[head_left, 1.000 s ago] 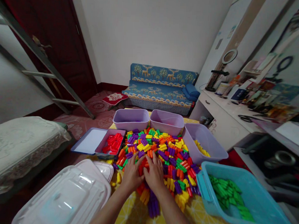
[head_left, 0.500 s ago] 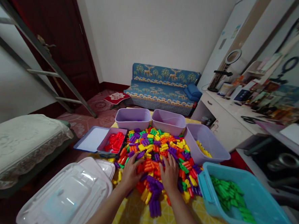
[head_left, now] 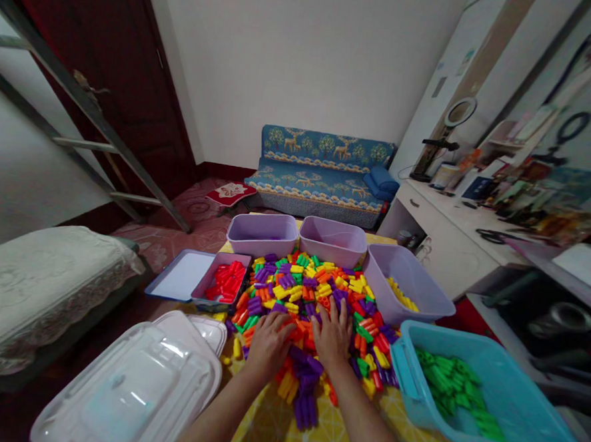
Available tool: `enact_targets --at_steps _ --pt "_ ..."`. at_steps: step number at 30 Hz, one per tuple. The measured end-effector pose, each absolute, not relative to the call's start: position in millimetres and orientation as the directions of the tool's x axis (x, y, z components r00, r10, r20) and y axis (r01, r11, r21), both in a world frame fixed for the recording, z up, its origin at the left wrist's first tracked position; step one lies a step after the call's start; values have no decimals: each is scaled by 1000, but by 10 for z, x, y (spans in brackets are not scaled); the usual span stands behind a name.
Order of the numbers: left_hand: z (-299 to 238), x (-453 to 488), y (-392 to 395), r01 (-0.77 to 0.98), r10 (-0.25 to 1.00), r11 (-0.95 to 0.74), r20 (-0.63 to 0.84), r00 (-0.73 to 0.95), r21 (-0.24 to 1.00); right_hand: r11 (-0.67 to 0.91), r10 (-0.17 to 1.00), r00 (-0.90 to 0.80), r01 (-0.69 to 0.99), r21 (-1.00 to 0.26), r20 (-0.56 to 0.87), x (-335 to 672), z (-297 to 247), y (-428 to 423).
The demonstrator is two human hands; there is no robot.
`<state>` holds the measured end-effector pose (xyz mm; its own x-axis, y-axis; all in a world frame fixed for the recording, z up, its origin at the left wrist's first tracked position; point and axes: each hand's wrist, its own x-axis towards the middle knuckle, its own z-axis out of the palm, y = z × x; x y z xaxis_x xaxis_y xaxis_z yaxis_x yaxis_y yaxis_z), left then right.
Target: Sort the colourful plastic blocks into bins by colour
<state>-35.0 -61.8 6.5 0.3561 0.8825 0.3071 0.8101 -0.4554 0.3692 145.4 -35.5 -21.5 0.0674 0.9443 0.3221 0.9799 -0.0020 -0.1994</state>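
Note:
A mixed heap of plastic building pieces [head_left: 298, 291], shaped like joined tubes in yellow, orange, red, green and purple, covers the middle of the table. My left hand [head_left: 269, 345] rests on the near part of the heap, its fingers bent over orange pieces and slightly apart. Beside it, my right hand [head_left: 332, 336] lies on the heap with fingers spread, touching orange and purple pieces. What lies under both palms is hidden. Just in front of my wrists, linked purple pieces [head_left: 306, 398] stick out onto the yellow tablecloth [head_left: 275, 426].
Two lilac bins [head_left: 262, 247] stand behind the heap. A lilac bin [head_left: 415, 308] with yellow pieces and a teal bin [head_left: 506, 374] with green ones are at right. Left are a box [head_left: 214, 303] of red pieces and stacked clear lids [head_left: 125, 384].
My left hand has shifted right over the orange pieces, uncovering purple pieces where its fingers were. My right hand has barely moved, its fingers slightly higher on the heap.

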Motion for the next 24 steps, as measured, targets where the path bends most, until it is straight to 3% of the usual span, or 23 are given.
enact_targets --at_steps 8,15,19,24 --pt "60 -312 -546 799 903 -429 214 372 421 50 923 39 974 -221 382 1495 -308 -346" --pt "58 -355 -570 729 896 -444 251 366 521 309 803 -36 879 -364 596 1665 -149 -475" --pt "31 -357 -570 714 895 -445 270 354 541 426 841 -223 834 -349 493 1675 43 -686" --pt "27 -356 -563 707 895 -446 284 344 548 337 907 -238 905 -260 347 1647 35 -771"
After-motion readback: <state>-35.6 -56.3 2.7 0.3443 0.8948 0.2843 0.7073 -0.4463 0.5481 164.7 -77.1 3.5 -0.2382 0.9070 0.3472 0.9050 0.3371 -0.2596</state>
